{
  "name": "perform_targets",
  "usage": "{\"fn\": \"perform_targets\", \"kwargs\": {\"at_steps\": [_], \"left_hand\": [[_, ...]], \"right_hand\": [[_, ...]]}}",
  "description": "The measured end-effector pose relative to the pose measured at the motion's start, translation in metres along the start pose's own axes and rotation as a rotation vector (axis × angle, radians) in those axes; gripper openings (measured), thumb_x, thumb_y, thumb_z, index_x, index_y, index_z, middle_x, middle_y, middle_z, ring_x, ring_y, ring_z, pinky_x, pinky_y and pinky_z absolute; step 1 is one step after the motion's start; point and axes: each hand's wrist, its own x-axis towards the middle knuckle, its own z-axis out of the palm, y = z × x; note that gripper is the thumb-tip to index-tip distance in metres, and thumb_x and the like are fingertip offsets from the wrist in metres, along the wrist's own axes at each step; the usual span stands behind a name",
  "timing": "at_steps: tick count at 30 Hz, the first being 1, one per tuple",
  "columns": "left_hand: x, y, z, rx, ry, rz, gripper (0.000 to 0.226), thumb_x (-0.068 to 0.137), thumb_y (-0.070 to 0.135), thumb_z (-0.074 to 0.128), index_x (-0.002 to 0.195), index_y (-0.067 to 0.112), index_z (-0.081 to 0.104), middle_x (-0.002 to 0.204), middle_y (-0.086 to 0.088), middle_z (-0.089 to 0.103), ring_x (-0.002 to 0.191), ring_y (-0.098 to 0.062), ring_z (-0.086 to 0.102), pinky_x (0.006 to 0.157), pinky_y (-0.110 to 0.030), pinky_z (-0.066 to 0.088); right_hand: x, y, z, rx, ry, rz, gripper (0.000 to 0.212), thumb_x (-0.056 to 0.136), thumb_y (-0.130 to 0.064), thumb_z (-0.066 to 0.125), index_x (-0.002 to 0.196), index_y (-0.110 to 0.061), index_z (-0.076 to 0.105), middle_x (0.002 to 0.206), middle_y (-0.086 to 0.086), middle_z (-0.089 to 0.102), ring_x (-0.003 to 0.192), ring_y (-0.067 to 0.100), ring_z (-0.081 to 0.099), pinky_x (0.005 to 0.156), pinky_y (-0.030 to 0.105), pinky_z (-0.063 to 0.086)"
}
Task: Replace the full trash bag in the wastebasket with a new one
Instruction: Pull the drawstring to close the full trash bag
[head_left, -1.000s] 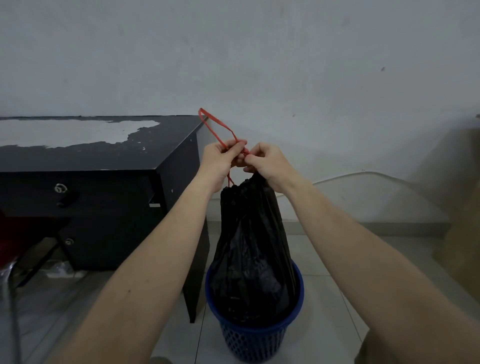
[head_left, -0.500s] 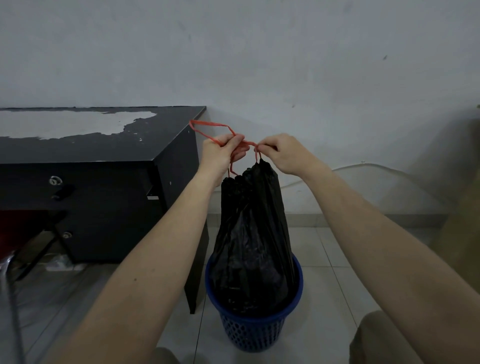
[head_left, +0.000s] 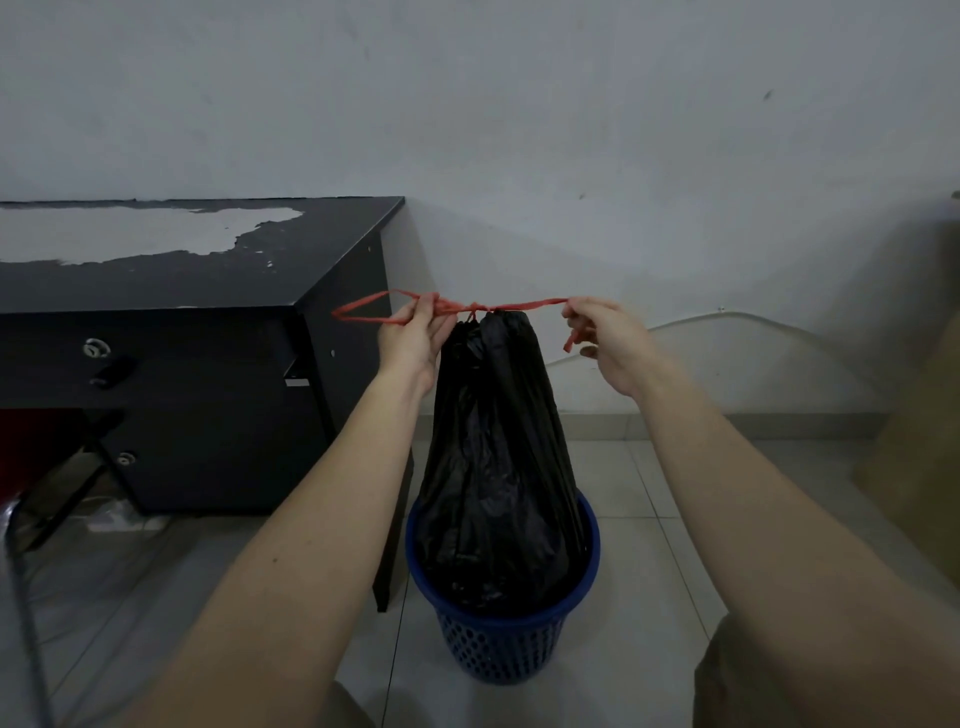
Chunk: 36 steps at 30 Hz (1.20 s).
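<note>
Both hands had drawn apart from where they met half a second earlier, pulling the red drawstring (head_left: 470, 307) taut into a knot over the gathered neck of the black trash bag (head_left: 498, 457). The left hand (head_left: 415, 340) kept its grip pinched on the looped end, left of the knot; the right hand (head_left: 605, 340) pinched the short end to the right. The bag hung below both grips, its base seated in the blue wastebasket (head_left: 501, 644) on the floor beside the dark worktop (head_left: 156, 244). With the bag apparently tied, lifting it out looked next; no new bag was visible.
</note>
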Motion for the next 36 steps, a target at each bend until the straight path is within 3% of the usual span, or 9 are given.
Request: {"fn": "perform_targets", "kwargs": {"at_steps": [4,10,17,21,25,27,30,33,36], "left_hand": [[0.004,-0.007,-0.014,-0.023,0.042,-0.029,0.013,0.101,0.008,0.057,0.097,0.001,0.066,0.079,-0.01,0.073,0.078,-0.018,0.075,0.071,-0.022,0.059],[0.008,-0.011,-0.027,0.038,0.066,-0.041,0.014,0.102,0.008,0.056,0.096,0.001,0.066,0.085,-0.01,0.071,0.082,-0.018,0.075,0.077,-0.024,0.06],[0.006,-0.015,-0.033,0.044,0.093,-0.091,0.016,0.103,0.01,0.054,0.094,0.002,0.065,0.087,-0.011,0.07,0.081,-0.017,0.074,0.082,-0.029,0.061],[0.006,-0.008,-0.016,0.015,0.022,-0.091,0.018,0.105,0.014,0.051,0.095,0.006,0.064,0.082,-0.006,0.069,0.076,-0.015,0.073,0.071,-0.025,0.059],[0.005,0.0,0.0,-0.016,-0.062,-0.112,0.02,0.107,0.021,0.044,0.1,0.01,0.059,0.097,-0.007,0.074,0.093,-0.024,0.075,0.077,-0.031,0.06],[0.004,0.002,0.006,-0.03,-0.09,-0.131,0.019,0.108,0.023,0.042,0.101,0.012,0.056,0.082,-0.002,0.071,0.085,-0.023,0.075,0.075,-0.033,0.06],[0.002,0.004,0.016,0.053,-0.07,-0.179,0.017,0.106,0.021,0.047,0.091,0.016,0.052,0.068,0.003,0.054,0.052,-0.01,0.059,0.054,-0.025,0.051],[0.001,0.006,0.023,0.19,-0.057,-0.271,0.016,0.103,0.018,0.055,0.089,0.013,0.056,0.069,0.003,0.049,0.038,-0.003,0.041,0.043,-0.018,0.038],[0.001,0.009,0.026,0.283,-0.099,-0.363,0.011,0.102,0.024,0.058,0.096,0.016,0.063,0.063,0.007,0.053,0.037,-0.001,0.038,0.048,-0.015,0.033]], "right_hand": [[-0.002,0.007,-0.007,0.138,0.025,0.047,0.023,0.088,-0.026,0.058,0.066,-0.025,0.065,0.057,-0.01,0.049,0.054,0.01,0.051,0.062,0.03,0.033],[-0.006,0.015,-0.012,0.221,0.0,0.046,0.02,0.081,-0.025,0.059,0.061,-0.025,0.06,0.057,-0.007,0.044,0.056,0.013,0.052,0.064,0.03,0.033],[-0.011,0.023,-0.015,0.334,-0.036,0.042,0.023,0.092,-0.02,0.05,0.069,-0.021,0.053,0.06,-0.007,0.041,0.061,0.014,0.051,0.067,0.031,0.032],[-0.012,0.018,-0.015,0.462,-0.113,0.03,0.021,0.095,-0.022,0.045,0.074,-0.022,0.05,0.073,-0.007,0.054,0.068,0.011,0.052,0.064,0.029,0.031],[-0.013,0.011,-0.015,0.516,-0.17,0.019,0.028,0.096,-0.024,0.046,0.069,-0.023,0.057,0.092,-0.004,0.069,0.079,0.011,0.059,0.069,0.03,0.035],[-0.013,0.008,-0.013,0.532,-0.228,0.006,0.03,0.095,-0.025,0.045,0.068,-0.023,0.057,0.11,-0.001,0.072,0.087,0.012,0.062,0.074,0.031,0.035],[-0.012,0.003,-0.008,0.552,-0.306,-0.014,0.03,0.094,-0.026,0.044,0.066,-0.024,0.055,0.131,0.004,0.066,0.106,0.014,0.063,0.079,0.034,0.034],[-0.01,-0.001,0.001,0.588,-0.358,-0.003,0.033,0.095,-0.027,0.043,0.065,-0.025,0.057,0.13,0.007,0.067,0.123,0.018,0.061,0.08,0.034,0.034],[-0.008,-0.005,0.012,0.622,-0.37,0.037,0.027,0.096,-0.026,0.045,0.072,-0.023,0.057,0.111,0.006,0.074,0.117,0.021,0.065,0.076,0.032,0.039]]}}
